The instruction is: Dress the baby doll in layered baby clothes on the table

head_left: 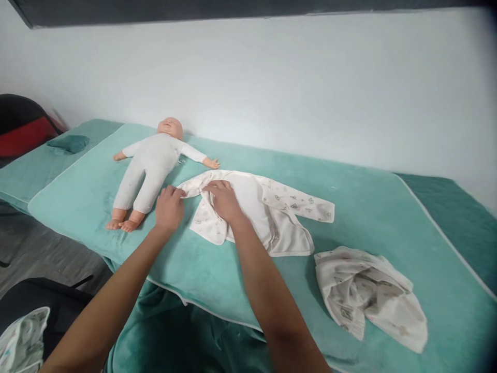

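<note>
A small white printed baby jacket (248,202) lies spread out on the green padded bed, its front open and its plain white inside showing. My left hand (170,208) is at the cuff of the jacket's left-lying sleeve, fingers pinched on its edge. My right hand (223,199) rests where that sleeve meets the body, fingers bent against the cloth. Just left of the jacket a baby doll (149,160) in a white suit lies on its back, arms spread and feet bare. The jacket's other sleeve stretches out to the right.
A crumpled printed white garment (368,290) lies on the green bed cover (388,217) at the right. At far left is a small green cushion (68,144) beside a black and red chair (23,127). Another printed cloth (25,336) sits on a dark chair at lower left.
</note>
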### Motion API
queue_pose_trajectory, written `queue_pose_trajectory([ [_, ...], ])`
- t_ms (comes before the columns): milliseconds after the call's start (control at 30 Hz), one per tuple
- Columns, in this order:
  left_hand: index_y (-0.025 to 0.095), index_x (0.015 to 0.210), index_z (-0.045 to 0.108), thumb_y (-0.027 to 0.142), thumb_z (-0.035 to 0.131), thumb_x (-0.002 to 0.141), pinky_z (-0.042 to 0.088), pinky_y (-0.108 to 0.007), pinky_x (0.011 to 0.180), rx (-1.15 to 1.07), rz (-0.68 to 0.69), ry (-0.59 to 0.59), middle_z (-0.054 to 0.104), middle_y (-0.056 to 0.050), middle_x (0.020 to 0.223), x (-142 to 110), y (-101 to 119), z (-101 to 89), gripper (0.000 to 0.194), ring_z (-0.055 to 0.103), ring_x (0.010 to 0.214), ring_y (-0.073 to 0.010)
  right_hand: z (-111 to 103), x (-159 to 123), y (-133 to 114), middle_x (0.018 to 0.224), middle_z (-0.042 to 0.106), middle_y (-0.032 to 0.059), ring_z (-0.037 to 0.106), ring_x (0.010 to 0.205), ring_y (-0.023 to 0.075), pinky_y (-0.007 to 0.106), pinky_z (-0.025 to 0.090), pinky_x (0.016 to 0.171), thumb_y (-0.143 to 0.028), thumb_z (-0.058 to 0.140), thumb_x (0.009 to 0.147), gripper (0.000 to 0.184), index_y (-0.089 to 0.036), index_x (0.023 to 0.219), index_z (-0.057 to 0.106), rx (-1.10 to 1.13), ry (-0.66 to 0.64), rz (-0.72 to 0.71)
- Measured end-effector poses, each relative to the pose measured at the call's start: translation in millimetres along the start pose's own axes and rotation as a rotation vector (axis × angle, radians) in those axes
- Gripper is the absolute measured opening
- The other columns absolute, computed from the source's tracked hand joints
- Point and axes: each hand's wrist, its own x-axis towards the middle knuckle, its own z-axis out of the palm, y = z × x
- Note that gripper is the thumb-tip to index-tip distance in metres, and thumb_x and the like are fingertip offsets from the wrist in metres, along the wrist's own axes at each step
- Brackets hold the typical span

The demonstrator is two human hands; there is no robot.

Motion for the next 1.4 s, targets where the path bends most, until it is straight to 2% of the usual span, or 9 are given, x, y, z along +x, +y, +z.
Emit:
queue_pose_trajectory([
  [167,0.019,0.095,0.069,0.007,0.041,0.087,0.047,-0.042,0.090,-0.017,-0.077,0.175,0.060,-0.013,0.111,18,-1,-8.3,0.031,0.054,0.107,-0.0297,0,-1,1,0.107,0.061,0.0085,0.048,0.108,0.0286,0.041,0.044,0.095,-0.007,0.049,0.087,0.024,-0.023,0.089,0.067,-0.004,0.120,0.135],
  [267,0.017,0.110,0.066,0.006,0.041,0.087,0.041,-0.051,0.103,0.062,-0.002,0.096,0.057,-0.018,0.132,14,14,-4.7,0.036,0.048,0.127,-0.0353,-3,-1,2,0.103,0.057,0.0077,0.051,0.102,0.0256,0.038,0.045,0.093,-0.008,0.043,0.089,0.024,-0.023,0.087,0.061,0.092,0.303,0.207],
  [400,0.019,0.130,0.057,0.017,0.040,0.096,0.029,-0.049,0.119,0.000,0.194,-0.037,0.052,-0.013,0.149,4,33,14.6,0.037,0.040,0.143,-0.0290,-7,-2,2,0.103,0.053,0.0058,0.055,0.096,0.0204,0.033,0.046,0.088,-0.010,0.039,0.089,0.022,-0.023,0.084,0.056,0.206,0.451,0.323],
  [567,0.017,0.115,0.062,0.031,0.038,0.102,0.031,-0.049,0.118,-0.049,0.082,-0.028,0.063,-0.013,0.138,5,32,33.0,0.032,0.049,0.137,-0.0293,-10,-1,0,0.108,0.054,0.0053,0.057,0.086,0.0198,0.033,0.047,0.078,-0.028,0.053,0.091,0.006,-0.023,0.092,0.056,0.193,0.343,0.511],
  [667,0.016,0.118,0.061,0.035,0.043,0.100,0.033,-0.050,0.116,-0.022,0.078,-0.009,0.061,-0.016,0.139,8,23,30.1,0.032,0.052,0.133,-0.0317,-11,0,0,0.117,0.053,0.0085,0.059,0.090,0.0226,0.035,0.048,0.077,-0.030,0.064,0.085,0.022,-0.022,0.104,0.055,0.137,0.287,0.554],
  [900,0.019,0.124,0.065,0.013,0.040,0.095,0.050,-0.045,0.097,0.065,0.151,-0.135,0.067,-0.011,0.131,33,-14,14.6,0.039,0.064,0.117,-0.0309,-16,-2,3,0.121,0.055,0.0121,0.060,0.104,0.0262,0.038,0.048,0.088,-0.014,0.052,0.086,0.032,-0.020,0.117,0.054,0.092,0.247,0.621],
  [1067,0.019,0.119,0.066,0.006,0.037,0.092,0.050,-0.045,0.099,-0.021,0.147,0.060,0.066,-0.013,0.131,44,-23,15.8,0.042,0.060,0.124,-0.0297,-19,-3,9,0.126,0.054,0.0124,0.060,0.104,0.0246,0.037,0.049,0.089,-0.015,0.054,0.080,0.032,-0.021,0.112,0.055,0.166,0.324,0.627],
  [1233,0.017,0.121,0.065,0.006,0.041,0.092,0.028,-0.055,0.120,-0.077,0.299,0.102,0.059,-0.014,0.143,22,-7,23.1,0.039,0.044,0.143,-0.0305,-28,-4,18,0.110,0.066,0.0069,0.064,0.090,0.0217,0.034,0.049,0.081,-0.030,0.062,0.080,0.033,-0.021,0.111,0.054,0.298,0.295,0.766],
  [1400,0.021,0.121,0.062,0.017,0.046,0.098,0.045,-0.048,0.109,-0.373,0.321,0.054,0.067,-0.011,0.129,-22,20,12.8,0.029,0.059,0.125,-0.0247,-36,-6,16,0.086,0.071,-0.0002,0.067,0.079,0.0197,0.030,0.048,0.074,-0.034,0.062,0.080,0.033,-0.024,0.109,0.054,0.361,0.173,0.799],
])
